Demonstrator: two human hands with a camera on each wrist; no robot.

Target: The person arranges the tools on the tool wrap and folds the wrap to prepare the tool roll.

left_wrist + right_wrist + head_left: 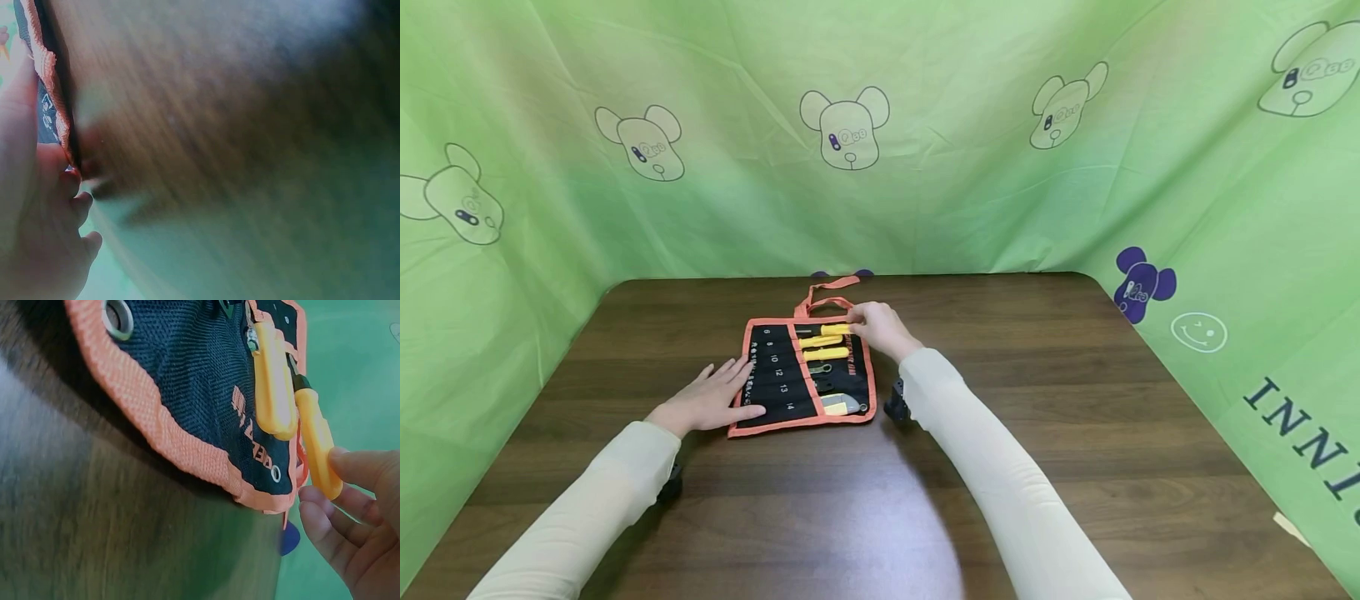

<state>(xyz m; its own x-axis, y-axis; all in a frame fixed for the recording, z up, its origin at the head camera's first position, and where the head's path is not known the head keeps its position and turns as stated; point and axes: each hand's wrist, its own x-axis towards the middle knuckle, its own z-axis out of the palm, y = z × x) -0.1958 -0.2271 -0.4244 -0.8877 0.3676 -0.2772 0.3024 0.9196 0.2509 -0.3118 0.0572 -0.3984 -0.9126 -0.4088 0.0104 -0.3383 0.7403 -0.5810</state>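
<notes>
A black tool roll with orange edging lies spread on the table, its pockets numbered 6 to 14. My left hand rests on its left edge with fingers extended. At the upper right of the roll, my right hand pinches the end of a yellow screwdriver handle between thumb and fingers. The dark shaft runs into the top pocket. Below it sit two more yellow handles, a small wrench and a grey-and-yellow utility knife, all tucked in pockets.
An orange tie strap trails from the roll's far edge. The brown wooden table stretches to both sides. A green printed curtain hangs behind and beside it. Dark wrist cameras sit under the sleeves.
</notes>
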